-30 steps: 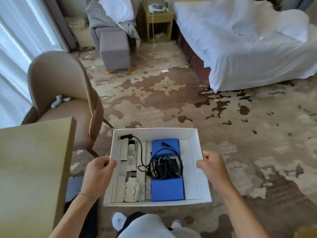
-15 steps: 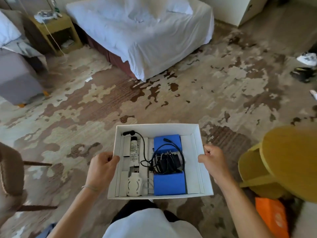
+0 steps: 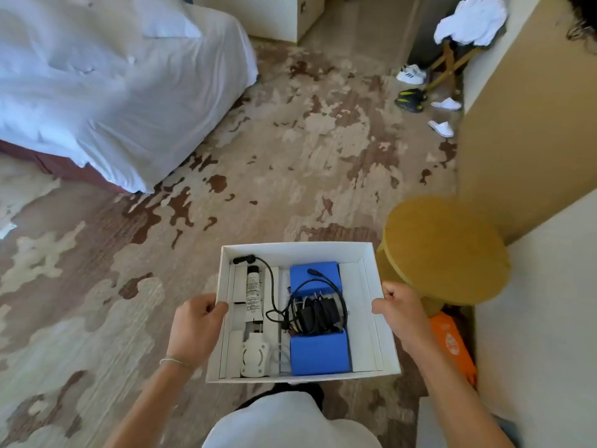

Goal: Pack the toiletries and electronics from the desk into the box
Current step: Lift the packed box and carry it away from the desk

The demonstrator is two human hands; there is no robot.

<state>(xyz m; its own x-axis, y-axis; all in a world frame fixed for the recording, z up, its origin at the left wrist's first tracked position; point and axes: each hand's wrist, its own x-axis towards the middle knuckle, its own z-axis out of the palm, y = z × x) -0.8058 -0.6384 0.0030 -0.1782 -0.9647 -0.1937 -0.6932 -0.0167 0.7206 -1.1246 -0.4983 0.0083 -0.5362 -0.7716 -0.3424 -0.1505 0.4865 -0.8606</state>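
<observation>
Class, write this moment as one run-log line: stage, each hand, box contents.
stage: carrying | left hand: grips box left wall | right hand: grips right wall | contents: white tube, black charger, blue case

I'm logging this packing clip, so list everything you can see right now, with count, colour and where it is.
white open cardboard box: one, white, held over the carpet, centre bottom
white tube with printed label: one, white, left part of the box
white round plastic fitting: one, white, near left corner of the box
blue flat rectangular case: one, blue, right of centre in the box
black charger with coiled cable: one, black, lying on the blue case
bed with white sheets: one, white, upper left
round yellow wooden side table: one, yellow, right of the box
orange package: one, orange, on the floor under the table
shoes and slippers: several, white and black, upper right
left hand: grips the box's left wall
right hand: grips the box's right wall
</observation>
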